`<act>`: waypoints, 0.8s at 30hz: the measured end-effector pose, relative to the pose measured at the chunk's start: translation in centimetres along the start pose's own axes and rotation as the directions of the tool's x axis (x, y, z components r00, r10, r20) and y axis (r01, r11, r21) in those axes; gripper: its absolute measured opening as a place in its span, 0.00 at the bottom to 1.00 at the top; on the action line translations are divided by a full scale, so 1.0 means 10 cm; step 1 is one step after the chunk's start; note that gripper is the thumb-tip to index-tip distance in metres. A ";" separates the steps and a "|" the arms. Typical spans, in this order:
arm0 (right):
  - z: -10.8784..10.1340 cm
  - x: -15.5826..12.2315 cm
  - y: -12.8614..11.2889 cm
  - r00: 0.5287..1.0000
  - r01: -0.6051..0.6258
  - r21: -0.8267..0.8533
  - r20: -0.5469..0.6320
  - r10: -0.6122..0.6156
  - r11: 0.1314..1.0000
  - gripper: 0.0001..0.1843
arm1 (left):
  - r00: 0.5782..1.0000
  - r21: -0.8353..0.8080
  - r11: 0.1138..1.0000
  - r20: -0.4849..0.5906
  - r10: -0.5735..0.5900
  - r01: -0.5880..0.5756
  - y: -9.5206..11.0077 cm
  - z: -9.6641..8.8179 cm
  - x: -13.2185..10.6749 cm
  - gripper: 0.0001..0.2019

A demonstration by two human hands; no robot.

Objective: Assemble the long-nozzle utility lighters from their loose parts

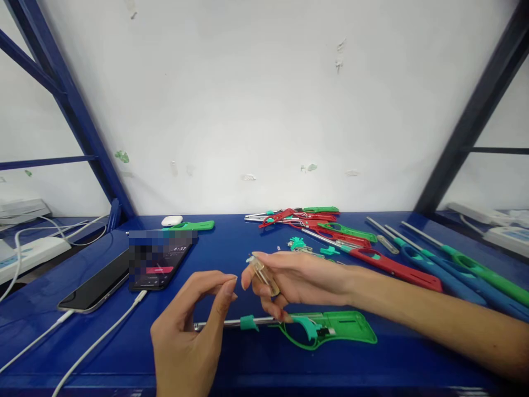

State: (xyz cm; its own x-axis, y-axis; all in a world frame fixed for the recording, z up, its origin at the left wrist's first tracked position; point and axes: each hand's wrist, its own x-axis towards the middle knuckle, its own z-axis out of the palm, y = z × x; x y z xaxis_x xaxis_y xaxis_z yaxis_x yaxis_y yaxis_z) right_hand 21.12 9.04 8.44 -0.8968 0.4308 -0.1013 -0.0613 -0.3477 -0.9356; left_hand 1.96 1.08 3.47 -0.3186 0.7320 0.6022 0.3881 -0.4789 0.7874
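Tube (264,274), small and clear with a pale cap, sits tilted in the right hand (306,278), pinched between thumb and forefinger, cap end toward the left hand (188,336). The other right fingers curl loosely beneath it. The left thumb and forefinger are pressed tip to tip just beside the tube's cap end, not touching it; whether anything small lies between them cannot be told.

Directly under the right fingers an opened green lighter (343,326) lies flat on the table (231,242), its metal rod (215,325) running below the left fingertips with a teal collar (248,323) on it. Beyond the right fingers lies a heap of red and green lighters (326,226), and further along the right forearm lie long blue and green ones (454,270). Beyond the left fingers two phones (159,262) rest side by side, white cables (99,342) plugged in, with a green shell (194,225) and a white case (171,220) behind them.
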 end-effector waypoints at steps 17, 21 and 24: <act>-0.06 0.02 0.01 0.985 0.135 -0.410 -0.047 -0.169 0.902 0.31 | 0.999 0.037 0.999 0.019 -0.033 0.033 0.03 0.00 0.02 0.08; 0.01 0.00 0.01 0.993 0.044 -0.548 -0.066 -0.095 0.835 0.37 | 1.000 0.077 0.997 0.013 -0.025 0.024 0.00 -0.01 0.03 0.09; 0.06 0.00 0.03 0.994 0.001 -0.548 -0.089 -0.059 0.836 0.39 | 0.999 0.081 0.996 0.039 0.017 -0.020 -0.02 -0.02 0.03 0.08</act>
State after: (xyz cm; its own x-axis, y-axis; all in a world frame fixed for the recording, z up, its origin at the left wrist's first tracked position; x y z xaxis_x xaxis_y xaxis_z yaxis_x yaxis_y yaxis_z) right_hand 20.81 8.44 8.35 -0.8491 0.5227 -0.0755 0.1884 0.1661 -0.9679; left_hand 1.59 1.29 3.59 -0.2783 0.7419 0.6100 0.4635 -0.4525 0.7618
